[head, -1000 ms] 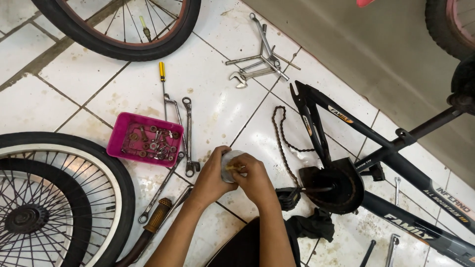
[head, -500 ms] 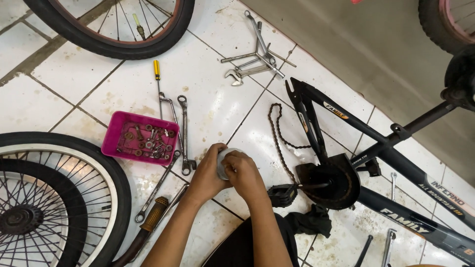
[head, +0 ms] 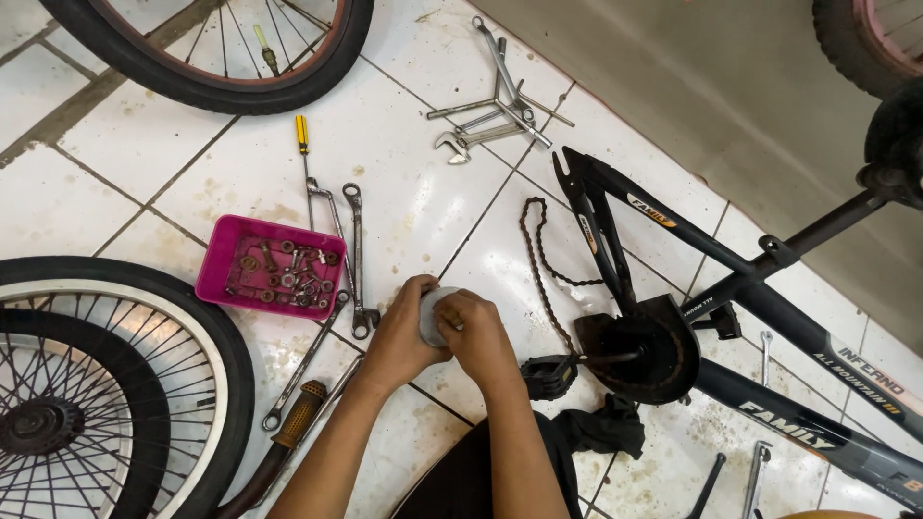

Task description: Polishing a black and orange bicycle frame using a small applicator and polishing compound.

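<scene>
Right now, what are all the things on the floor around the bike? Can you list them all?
Small round container: one, pale grey, held between both hands.
Tray: one, pink, left of the hands, holding rusty nuts and washers.
Wrenches: several, silver, beside the tray.
Screwdriver: one, yellow and black handle, above the tray.
Pile of metal tools: one, silver, top centre.
Chain: one, rusty brown, lying loose on the tiles.
Bike frame: one, black, on the right.
Chainring guard: one, black, on the frame.
Wheels: three clearly seen, black tyres, top and left.
Rag: one, black, bottom centre.
Left hand: one, gripping the container.
Right hand: one, on the container.
</scene>
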